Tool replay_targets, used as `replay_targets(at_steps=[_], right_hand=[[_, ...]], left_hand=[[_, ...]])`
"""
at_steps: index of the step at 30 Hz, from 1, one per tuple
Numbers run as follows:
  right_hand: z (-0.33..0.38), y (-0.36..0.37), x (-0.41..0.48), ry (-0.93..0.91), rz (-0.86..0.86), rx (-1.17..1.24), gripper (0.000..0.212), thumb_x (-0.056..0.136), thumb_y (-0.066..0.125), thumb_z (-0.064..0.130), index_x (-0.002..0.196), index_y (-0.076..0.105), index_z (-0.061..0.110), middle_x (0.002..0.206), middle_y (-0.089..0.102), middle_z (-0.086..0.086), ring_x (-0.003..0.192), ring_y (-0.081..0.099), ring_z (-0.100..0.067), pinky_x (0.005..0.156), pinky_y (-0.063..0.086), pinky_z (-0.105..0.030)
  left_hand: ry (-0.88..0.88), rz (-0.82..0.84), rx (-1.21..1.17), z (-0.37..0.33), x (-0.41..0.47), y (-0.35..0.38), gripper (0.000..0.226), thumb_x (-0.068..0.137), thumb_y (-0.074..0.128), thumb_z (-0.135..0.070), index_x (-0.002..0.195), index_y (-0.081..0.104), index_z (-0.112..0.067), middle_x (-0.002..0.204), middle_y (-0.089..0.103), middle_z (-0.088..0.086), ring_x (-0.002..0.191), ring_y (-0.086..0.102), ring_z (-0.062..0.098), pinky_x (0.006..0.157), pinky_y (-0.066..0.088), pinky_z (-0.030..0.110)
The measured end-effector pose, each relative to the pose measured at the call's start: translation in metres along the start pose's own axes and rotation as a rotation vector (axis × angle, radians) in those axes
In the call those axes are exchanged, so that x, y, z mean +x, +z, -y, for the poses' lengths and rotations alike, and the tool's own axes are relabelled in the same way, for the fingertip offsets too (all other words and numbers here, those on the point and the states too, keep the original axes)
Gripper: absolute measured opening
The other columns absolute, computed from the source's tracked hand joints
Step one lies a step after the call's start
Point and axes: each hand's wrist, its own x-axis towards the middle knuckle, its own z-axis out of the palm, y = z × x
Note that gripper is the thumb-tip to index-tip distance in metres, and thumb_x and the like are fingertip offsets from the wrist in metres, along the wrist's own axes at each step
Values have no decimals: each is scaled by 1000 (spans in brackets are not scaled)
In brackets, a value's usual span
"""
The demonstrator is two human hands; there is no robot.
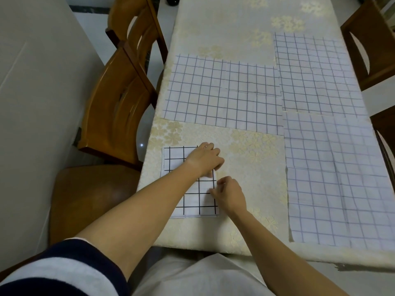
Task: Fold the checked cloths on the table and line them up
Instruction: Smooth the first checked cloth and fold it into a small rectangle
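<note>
While the small folded white cloth with bold black checks point(192, 201) lies flat under both hands, the grip reads as truing a finished fold: one hand pins the layers so nothing slips and the other evens the open edge. The left hand point(204, 161) sits on the cloth's far half, forearm crossing it diagonally, wrist low, knuckles up. Its fingers point(215, 154) are bent and bunched together, tips down at the cloth's right edge; pinching or only pressing, cannot tell. The right hand point(229, 195) comes in just nearside of those fingertips, thumb and forefinger pinching the same right edge, the other fingers curled. Beyond the left fingers, well apart, a large unfolded pale-grid cloth point(222, 97) lies spread flat. Right of the right fingers lie a far unfolded pale-grid cloth point(316, 75) and a near unfolded pale-grid cloth point(337, 178), edges meeting, probably left flat as the queue. All rest on the cream floral tablecloth point(252, 154).
</note>
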Motion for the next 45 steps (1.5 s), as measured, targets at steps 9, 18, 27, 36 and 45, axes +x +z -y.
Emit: replay_targets(at_steps=[9, 18, 27, 36, 45], right_hand=[[2, -15, -2, -67, 35, 32, 18, 93, 66, 25, 80, 53, 21, 75, 61, 4, 67, 57, -15, 58, 47, -28], [-34, -91, 41, -93, -25, 214, 14, 91, 73, 34, 93, 73, 20, 84, 71, 5, 77, 65, -10, 66, 49, -19], [-33, -97, 75, -14, -407, 65, 44, 100, 59, 36, 139, 53, 17, 138, 53, -10, 124, 53, -27, 103, 49, -42], [12, -20, 52, -474, -148, -464, 58, 109, 19, 30, 161, 2, 11, 169, -5, -5, 156, -7, -27, 127, 0, -45], [-67, -56, 47, -233, -97, -555, 73, 99, -7, 66, 154, -29, 23, 161, -37, 4, 148, -33, -18, 125, -8, -48]], left_hand=[[104, 68, 90, 1, 10, -4, 14, 100, 59, -24, 113, 59, -29, 126, 57, -1, 133, 43, 27, 126, 1, 54], [-230, 35, -757, 44, 4, -12, 21, 100, 61, -40, 106, 70, -22, 107, 69, 1, 100, 62, 23, 82, 45, 33], [-615, -287, -1085, 49, -9, 38, 22, 99, 66, -29, 116, 70, -16, 123, 66, 3, 117, 59, 22, 90, 47, 32], [-452, -298, -478, -28, -8, 54, 63, 106, 37, -13, 163, 9, -15, 171, 7, 1, 158, 1, 21, 128, -2, 37], [-559, -249, -298, 15, -59, 103, 62, 104, -2, -52, 160, -19, -29, 167, -23, -9, 155, -19, 22, 127, -5, 45]])
